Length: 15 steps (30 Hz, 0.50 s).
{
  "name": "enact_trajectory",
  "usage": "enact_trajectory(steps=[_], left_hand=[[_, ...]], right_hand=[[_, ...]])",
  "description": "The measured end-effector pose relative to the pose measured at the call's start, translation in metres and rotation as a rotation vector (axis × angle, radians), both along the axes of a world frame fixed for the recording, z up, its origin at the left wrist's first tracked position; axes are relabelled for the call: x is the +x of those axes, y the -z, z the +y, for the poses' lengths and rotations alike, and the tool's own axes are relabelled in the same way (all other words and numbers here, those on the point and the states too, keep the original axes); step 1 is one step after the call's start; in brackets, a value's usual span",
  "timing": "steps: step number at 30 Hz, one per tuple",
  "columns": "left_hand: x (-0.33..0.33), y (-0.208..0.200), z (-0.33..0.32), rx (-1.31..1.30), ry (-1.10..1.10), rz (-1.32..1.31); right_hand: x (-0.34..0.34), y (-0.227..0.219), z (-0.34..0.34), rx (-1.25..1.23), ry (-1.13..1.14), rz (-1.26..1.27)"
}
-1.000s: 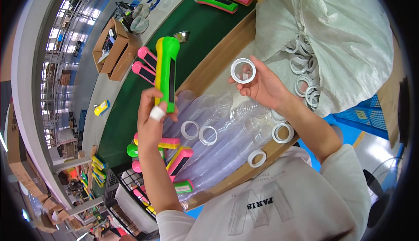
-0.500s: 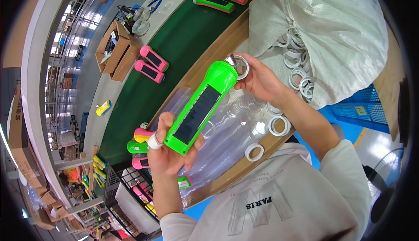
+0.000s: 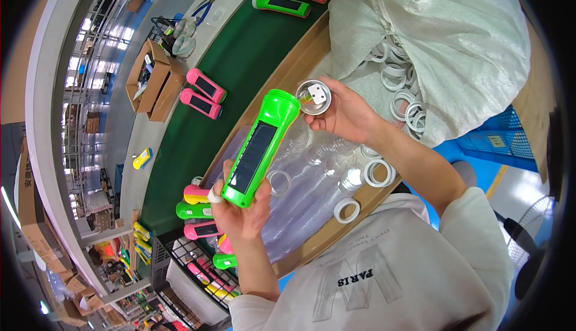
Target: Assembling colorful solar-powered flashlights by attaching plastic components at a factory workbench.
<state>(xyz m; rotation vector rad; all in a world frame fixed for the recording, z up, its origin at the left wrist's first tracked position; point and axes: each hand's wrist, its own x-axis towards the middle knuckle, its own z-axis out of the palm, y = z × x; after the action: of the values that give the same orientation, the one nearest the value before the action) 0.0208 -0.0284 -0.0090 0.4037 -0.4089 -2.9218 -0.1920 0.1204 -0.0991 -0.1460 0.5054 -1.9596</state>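
Note:
My left hand is closed round the lower end of a green flashlight with a dark panel on its side. A white wrap sits on one of its fingers. The flashlight slants upward, its wide head toward my right hand. That hand pinches a shiny reflector cup by its rim, beside the flashlight head. A small white board with dark dots shows inside the cup. A pale ring runs round the cup's edge. Whether wires join cup and flashlight is hard to make out.
Below my hands, clear plastic lenses lie in a cardboard tray. White rings spill from a woven sack at the right. Pink flashlights and others lie on the green belt. A black wire basket stands lower left.
The flashlight has shifted left and tilted more upright. My right hand has moved slightly left, and the reflector cup now faces up within the ring instead of sitting edge-on by the flashlight head.

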Motion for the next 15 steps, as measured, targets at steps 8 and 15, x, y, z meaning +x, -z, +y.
enact_trajectory(steps=[8,15], left_hand=[[0.010,-0.019,-0.007,-0.946,0.282,-0.272],[0.000,-0.051,0.010,-2.130,0.492,-0.172]], right_hand=[[0.009,-0.005,0.002,0.117,0.042,0.146],[0.022,-0.011,0.003,0.372,0.009,0.430]])
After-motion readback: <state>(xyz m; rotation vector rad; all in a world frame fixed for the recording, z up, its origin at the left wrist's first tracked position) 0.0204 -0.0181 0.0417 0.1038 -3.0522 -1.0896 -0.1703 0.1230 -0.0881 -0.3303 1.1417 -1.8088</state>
